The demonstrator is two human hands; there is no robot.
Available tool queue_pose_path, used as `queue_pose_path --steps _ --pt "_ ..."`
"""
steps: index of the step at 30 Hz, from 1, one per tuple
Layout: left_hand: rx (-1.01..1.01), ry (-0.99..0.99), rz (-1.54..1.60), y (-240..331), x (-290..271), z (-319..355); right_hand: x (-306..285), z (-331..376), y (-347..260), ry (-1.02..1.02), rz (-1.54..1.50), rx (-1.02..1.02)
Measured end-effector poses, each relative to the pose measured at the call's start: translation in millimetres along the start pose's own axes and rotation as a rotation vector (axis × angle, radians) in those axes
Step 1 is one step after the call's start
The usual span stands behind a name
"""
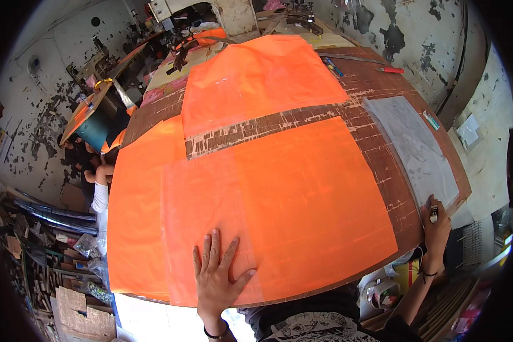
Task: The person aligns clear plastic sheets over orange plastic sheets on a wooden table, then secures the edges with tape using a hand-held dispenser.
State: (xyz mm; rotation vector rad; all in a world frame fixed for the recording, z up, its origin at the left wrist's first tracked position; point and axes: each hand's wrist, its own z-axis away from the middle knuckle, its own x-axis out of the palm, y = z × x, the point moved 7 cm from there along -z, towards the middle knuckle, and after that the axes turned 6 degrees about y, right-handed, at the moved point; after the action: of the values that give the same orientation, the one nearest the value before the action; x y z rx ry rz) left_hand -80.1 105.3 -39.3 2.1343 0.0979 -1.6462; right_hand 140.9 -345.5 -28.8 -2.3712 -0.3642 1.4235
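Three-plus orange sheets (319, 194), one grey sheet (413, 142)

A head-worn fisheye looks down and forward across the table (385, 171) close below.

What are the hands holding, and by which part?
The right hand holds a small dark object, by which part is unclear; the left hand, flat on orange sheeting, holds nothing.

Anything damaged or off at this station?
Yes, wear. The tabletop is heavily scored with pale marks, plain in the gap between the orange sheets. The right-hand wall has dark patches where its surface looks flaked. I see no spill.
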Motion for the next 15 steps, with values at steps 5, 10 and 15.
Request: queue_pose_path --steps 5,10,15 --pt "-0.002 0.014 0.012 2 -2 0 -2 2 -11 0.046 -0.071 -0.03" --pt "0.009 0.03 0.023 2 -3 1 1 0 -4 0.094 -0.167 -0.058" --pt "0.007 0.05 0.037 4 -5 2 2 -11 -16 0.083 -0.14 -0.192"
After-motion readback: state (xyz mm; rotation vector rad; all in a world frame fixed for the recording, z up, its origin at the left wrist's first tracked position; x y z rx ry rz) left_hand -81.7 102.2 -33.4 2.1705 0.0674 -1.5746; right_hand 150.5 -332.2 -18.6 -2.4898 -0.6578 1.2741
